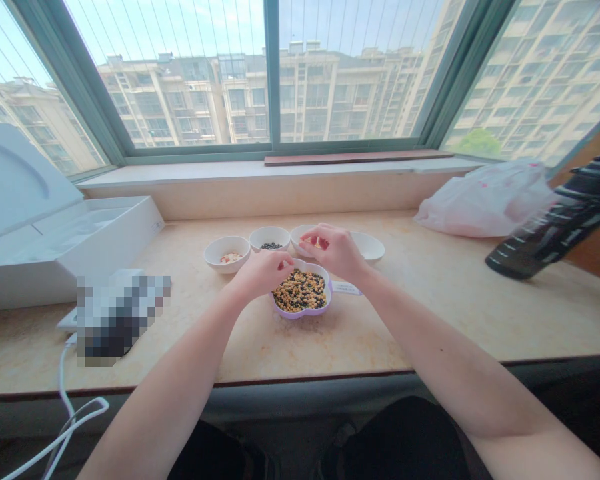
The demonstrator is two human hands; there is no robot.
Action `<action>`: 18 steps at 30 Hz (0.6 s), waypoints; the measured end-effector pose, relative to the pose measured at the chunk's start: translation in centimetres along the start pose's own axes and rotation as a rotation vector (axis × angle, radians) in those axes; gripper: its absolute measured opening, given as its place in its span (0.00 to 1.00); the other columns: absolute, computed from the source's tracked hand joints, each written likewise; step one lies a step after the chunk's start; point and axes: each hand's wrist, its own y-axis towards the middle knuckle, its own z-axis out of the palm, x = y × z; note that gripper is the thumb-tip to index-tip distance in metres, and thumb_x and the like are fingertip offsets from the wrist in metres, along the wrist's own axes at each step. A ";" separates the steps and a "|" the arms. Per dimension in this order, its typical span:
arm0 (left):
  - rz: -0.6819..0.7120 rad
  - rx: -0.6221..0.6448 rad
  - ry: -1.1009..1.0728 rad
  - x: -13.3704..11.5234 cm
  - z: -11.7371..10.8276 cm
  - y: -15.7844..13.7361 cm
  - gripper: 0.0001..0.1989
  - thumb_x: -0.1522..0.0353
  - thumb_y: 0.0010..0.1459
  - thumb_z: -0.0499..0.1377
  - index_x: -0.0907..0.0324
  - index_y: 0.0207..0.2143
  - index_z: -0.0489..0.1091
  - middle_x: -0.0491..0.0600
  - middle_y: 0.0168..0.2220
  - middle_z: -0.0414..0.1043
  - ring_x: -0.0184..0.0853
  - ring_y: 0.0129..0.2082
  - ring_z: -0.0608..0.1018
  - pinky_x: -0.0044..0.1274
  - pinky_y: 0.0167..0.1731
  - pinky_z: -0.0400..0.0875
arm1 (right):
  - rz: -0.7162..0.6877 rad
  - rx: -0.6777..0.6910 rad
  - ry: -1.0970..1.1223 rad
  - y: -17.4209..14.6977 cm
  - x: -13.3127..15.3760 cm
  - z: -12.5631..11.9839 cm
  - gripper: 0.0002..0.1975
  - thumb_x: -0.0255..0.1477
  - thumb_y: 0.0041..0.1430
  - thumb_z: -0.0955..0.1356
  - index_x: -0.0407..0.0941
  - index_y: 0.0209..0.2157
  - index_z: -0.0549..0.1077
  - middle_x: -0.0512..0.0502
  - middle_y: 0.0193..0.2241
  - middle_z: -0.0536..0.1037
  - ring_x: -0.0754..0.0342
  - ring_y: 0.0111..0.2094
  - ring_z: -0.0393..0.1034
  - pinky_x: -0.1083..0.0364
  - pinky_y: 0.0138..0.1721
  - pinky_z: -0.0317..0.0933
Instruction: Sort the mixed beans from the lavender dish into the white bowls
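Observation:
A purple-rimmed, lobed bowl (304, 312) holds mixed yellow and black beans (300, 291). My left hand (263, 272) is over its left edge, fingers curled together; what they hold, if anything, is too small to make out. Behind it, my right hand (337, 250) hangs over a white bowl (300, 235) with its fingertips pinched, and I cannot see what is between them. Farther left are a white bowl with black beans (271, 246) and another with pale, reddish pieces (231, 257). Right of my right hand a further white bowl (373, 247) is partly hidden.
An open white box (70, 250) stands at the left, with a blurred-out object (123, 317) and a white cable (65, 380) near it. A labelled strip (345, 288) lies beside the purple bowl. At the right are a plastic bag (485, 200) and a tilted black bottle (545, 230).

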 end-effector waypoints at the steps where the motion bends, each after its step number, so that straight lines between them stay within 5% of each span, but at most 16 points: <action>1: 0.003 0.001 -0.002 0.0 0.0 0.0 0.11 0.68 0.62 0.56 0.56 0.37 0.79 0.48 0.34 0.81 0.35 0.32 0.79 0.25 0.34 0.69 | -0.058 -0.011 -0.076 0.0 -0.1 0.0 0.06 0.33 0.58 0.72 0.45 0.35 0.80 0.50 0.26 0.74 0.57 0.26 0.62 0.55 0.32 0.57; 5: 0.014 -0.003 0.003 0.1 0.0 0.0 0.10 0.69 0.61 0.57 0.56 0.35 0.80 0.48 0.35 0.81 0.35 0.33 0.79 0.25 0.33 0.67 | -0.103 -0.044 -0.210 0.1 -0.9 -0.1 0.08 0.33 0.62 0.70 0.45 0.36 0.81 0.49 0.28 0.76 0.57 0.25 0.64 0.55 0.31 0.58; 18: 0.181 0.123 0.086 0.4 0.8 0.4 0.13 0.72 0.60 0.55 0.57 0.33 0.81 0.49 0.36 0.80 0.34 0.34 0.78 0.24 0.33 0.68 | 0.126 -0.057 -0.490 0.9 -4.2 -0.4 0.07 0.29 0.63 0.68 0.44 0.36 0.79 0.43 0.40 0.81 0.49 0.39 0.74 0.51 0.43 0.63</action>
